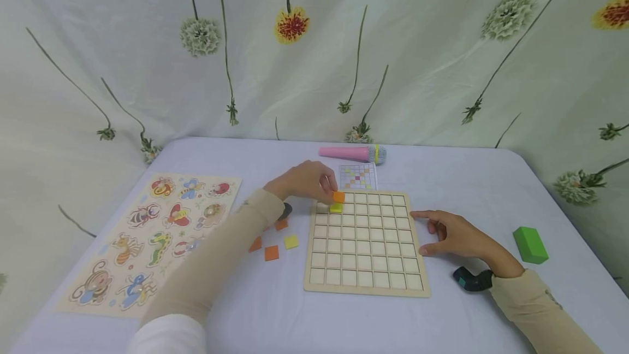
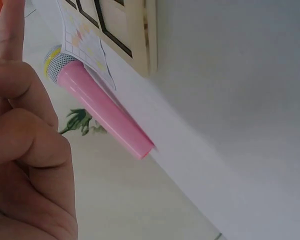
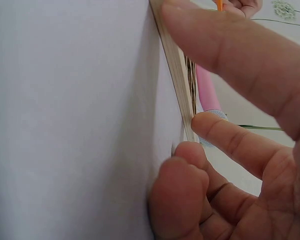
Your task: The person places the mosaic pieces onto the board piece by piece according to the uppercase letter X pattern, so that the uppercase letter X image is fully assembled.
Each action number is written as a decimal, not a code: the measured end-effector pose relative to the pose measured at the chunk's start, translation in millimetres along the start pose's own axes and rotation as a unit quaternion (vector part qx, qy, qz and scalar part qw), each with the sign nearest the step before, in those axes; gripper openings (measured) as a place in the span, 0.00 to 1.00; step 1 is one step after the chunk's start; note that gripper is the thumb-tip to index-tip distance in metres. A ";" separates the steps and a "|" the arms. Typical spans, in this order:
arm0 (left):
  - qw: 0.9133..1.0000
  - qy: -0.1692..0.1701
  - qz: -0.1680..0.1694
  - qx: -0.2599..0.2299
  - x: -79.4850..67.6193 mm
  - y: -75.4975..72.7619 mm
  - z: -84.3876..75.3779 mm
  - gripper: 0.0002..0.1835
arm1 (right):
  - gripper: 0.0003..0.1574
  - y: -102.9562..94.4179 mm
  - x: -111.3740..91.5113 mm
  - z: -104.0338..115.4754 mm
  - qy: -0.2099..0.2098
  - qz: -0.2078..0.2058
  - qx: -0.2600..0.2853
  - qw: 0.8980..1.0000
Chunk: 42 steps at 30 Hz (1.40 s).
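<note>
My left hand [image 1: 309, 181] pinches an orange square tile [image 1: 338, 196] above the top-left corner of a wooden grid board [image 1: 367, 293]. A yellow tile [image 1: 336, 208] sits on the board just below it. The orange tile partly hides the cells behind it. In the left wrist view, curled fingers [image 2: 30, 135] show at the left, with a sliver of orange at the top corner. My right hand [image 1: 449, 234] rests its index fingertip and thumb against the board's right edge. In the right wrist view, the thumb and index finger touch the board's side [image 3: 175, 70].
Loose orange tiles [image 1: 272, 253] and a yellow tile [image 1: 291, 241] lie left of the board. A printed pattern card [image 1: 357, 176] and pink toy microphone [image 1: 344, 153] lie behind it. An insect picture board [image 1: 142, 255] is at left, a green block [image 1: 530, 245] at right.
</note>
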<state>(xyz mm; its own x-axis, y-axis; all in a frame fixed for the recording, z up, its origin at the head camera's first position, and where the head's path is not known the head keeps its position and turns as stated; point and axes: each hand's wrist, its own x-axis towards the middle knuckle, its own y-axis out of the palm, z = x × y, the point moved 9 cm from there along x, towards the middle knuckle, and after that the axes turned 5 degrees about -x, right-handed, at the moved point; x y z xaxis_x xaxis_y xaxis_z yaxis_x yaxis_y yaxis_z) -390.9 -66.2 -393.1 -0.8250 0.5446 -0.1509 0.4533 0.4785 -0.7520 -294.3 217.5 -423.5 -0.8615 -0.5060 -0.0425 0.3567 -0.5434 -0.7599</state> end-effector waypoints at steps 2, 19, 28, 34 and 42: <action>1.000 0.008 0.004 0.002 3.3 3.7 -5.2 0.13 | 0.50 0.1 0.1 -0.5 -0.001 0.000 0.000 1.000; 0.999 0.051 -0.001 0.012 20.8 27.0 -51.7 0.12 | 0.50 0.2 -0.2 -2.2 0.002 0.000 -0.001 1.000; 0.999 0.049 -0.005 0.018 30.0 36.8 -68.8 0.11 | 0.50 0.6 1.0 -4.6 0.007 0.001 -0.006 1.000; 0.999 0.026 -0.014 0.045 38.5 46.7 -79.6 0.10 | 0.50 0.3 1.3 -5.4 0.014 0.003 -0.009 1.000; 0.997 -0.016 -0.018 0.069 49.1 61.2 -81.2 0.09 | 0.49 0.4 1.1 -2.6 0.010 0.003 -0.003 1.000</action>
<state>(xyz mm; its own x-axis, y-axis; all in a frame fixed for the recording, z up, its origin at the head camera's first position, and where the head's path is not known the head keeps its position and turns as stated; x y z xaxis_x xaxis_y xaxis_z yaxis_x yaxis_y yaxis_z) -376.2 45.7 -394.4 -0.8513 0.5053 -0.1411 0.3743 0.3964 -0.8383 -296.0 218.5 -425.5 -0.8659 -0.4966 -0.0602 0.3607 -0.5364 -0.7630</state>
